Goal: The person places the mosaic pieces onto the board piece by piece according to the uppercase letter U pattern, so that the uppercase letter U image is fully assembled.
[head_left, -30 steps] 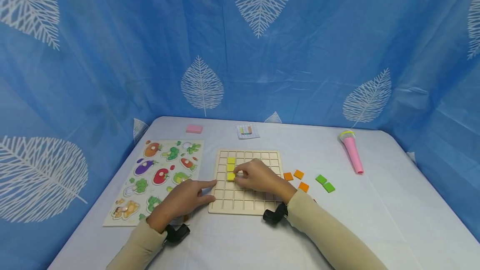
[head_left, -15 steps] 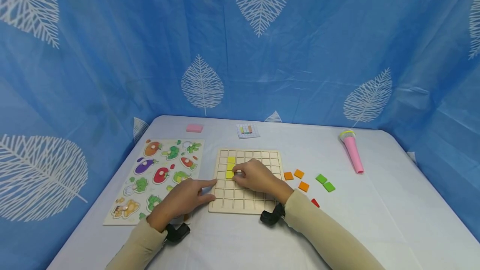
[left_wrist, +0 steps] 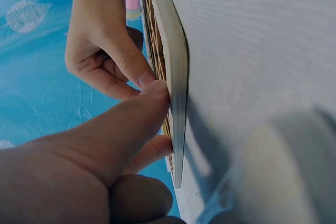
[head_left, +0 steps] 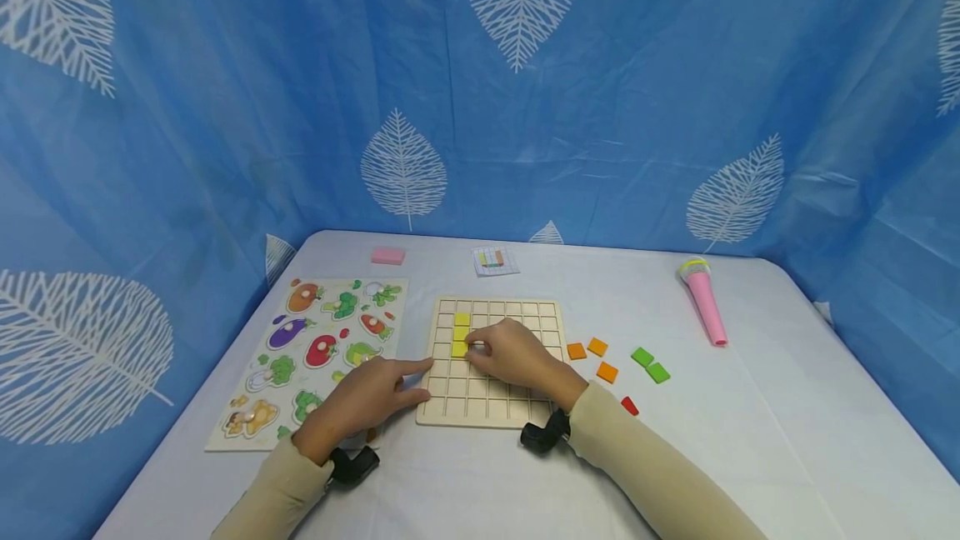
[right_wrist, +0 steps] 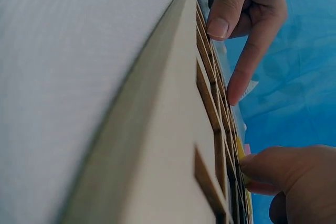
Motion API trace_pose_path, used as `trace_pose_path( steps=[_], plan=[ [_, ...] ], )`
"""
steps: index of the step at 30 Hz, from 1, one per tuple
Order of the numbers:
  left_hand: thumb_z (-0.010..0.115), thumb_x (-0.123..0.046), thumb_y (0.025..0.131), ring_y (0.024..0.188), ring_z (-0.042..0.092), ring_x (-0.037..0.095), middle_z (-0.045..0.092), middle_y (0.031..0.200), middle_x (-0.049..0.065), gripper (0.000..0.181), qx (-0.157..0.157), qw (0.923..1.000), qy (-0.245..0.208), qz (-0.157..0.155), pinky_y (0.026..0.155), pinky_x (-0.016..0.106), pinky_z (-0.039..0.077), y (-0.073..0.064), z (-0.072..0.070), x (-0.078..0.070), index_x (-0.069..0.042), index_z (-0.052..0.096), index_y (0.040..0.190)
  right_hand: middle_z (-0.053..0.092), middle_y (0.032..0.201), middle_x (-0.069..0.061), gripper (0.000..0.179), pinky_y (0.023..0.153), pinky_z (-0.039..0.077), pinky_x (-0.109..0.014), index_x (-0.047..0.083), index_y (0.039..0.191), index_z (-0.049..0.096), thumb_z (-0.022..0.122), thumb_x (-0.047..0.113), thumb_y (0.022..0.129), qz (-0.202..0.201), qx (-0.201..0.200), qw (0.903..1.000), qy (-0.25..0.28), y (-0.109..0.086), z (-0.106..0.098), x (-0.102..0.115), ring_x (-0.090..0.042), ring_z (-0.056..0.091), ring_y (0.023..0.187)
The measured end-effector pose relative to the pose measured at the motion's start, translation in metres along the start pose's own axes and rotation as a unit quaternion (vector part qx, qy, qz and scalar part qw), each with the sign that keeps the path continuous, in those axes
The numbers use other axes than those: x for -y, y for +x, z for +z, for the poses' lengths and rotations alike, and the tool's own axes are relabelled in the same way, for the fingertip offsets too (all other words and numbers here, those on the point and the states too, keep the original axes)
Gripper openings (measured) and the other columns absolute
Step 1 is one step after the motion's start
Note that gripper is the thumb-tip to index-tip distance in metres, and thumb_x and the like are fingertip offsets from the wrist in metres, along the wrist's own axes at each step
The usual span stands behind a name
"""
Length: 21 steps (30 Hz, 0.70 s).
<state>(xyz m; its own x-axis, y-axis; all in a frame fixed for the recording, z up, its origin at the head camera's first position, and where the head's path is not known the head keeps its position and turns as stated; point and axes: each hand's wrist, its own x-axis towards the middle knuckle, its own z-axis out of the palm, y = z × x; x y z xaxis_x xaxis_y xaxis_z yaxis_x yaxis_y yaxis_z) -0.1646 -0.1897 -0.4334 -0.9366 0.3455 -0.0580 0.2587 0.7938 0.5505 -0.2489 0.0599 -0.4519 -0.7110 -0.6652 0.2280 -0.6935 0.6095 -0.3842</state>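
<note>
From my remote station, a blue curtain (head_left: 637,65) printed with white leaves fills the upper half of the head view, above a table (head_left: 795,407) covered in white across the lower half. A vegetable puzzle board (head_left: 219,443) lies at the left of the frame, and a wooden grid board (head_left: 487,422) lies flat just below centre. At the grid board's left edge, the person's left hand (head_left: 371,394) stretches out thumb and forefinger, their tips resting on the rim and grasping nothing. I see the right hand (head_left: 513,352) reaching over the grid from the right, thumb and forefinger pinching the lowest yellow tile (head_left: 459,349) at its right side. Two other yellow tiles (head_left: 462,320) stand in line above it, in the grid's upper left. A pink toy microphone (head_left: 705,307) lies at the right of the frame. A small card (head_left: 495,262) with a coloured grid drawing lies above the board, and a pink block (head_left: 387,256) to its left. Right of the board are three orange tiles (head_left: 607,372), two green tiles (head_left: 658,372) and, beside the right sleeve (head_left: 637,457), a red piece (head_left: 629,405).
</note>
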Motion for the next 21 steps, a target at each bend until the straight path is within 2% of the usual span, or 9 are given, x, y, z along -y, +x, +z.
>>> trace_pose_path(
  steps=[6,12,21],
  plan=[
    [0.075,-0.034,0.094,0.045,0.040,0.014,0.044,0.057,-0.004,0.053,0.000,1.0000,0.001,0.005,0.044,0.027,0.030,0.0000,-0.0012,-0.0010,-0.018,0.062,0.143,0.051,0.055,0.016,0.023,0.050,0.036,-0.022,0.012,0.114,0.079,0.072,0.026,0.096,-0.007,-0.008,0.9999,-0.002,-0.0001,-0.0004,0.0008,0.001,0.039,0.046],
    [0.075,-0.034,0.094,0.045,0.039,0.014,0.044,0.057,-0.004,0.053,-0.001,1.0000,0.002,0.007,0.045,0.027,0.029,-0.0004,-0.0011,-0.0011,-0.017,0.063,0.143,0.048,0.053,0.015,0.024,0.048,0.033,-0.021,0.013,0.116,0.078,0.071,0.026,0.097,0.003,-0.002,1.0000,-0.001,-0.0005,-0.0006,0.0005,0.001,0.038,0.045],
    [0.075,-0.035,0.094,0.048,0.040,0.014,0.044,0.059,-0.004,0.053,-0.001,1.0000,0.006,0.000,0.046,0.027,0.030,-0.0001,-0.0004,-0.0010,-0.018,0.063,0.143,0.046,0.053,0.015,0.026,0.050,0.036,-0.024,0.014,0.118,0.078,0.070,0.028,0.098,0.022,-0.024,0.9992,0.022,-0.0100,-0.0075,0.0024,-0.001,0.039,0.047]
  ],
)
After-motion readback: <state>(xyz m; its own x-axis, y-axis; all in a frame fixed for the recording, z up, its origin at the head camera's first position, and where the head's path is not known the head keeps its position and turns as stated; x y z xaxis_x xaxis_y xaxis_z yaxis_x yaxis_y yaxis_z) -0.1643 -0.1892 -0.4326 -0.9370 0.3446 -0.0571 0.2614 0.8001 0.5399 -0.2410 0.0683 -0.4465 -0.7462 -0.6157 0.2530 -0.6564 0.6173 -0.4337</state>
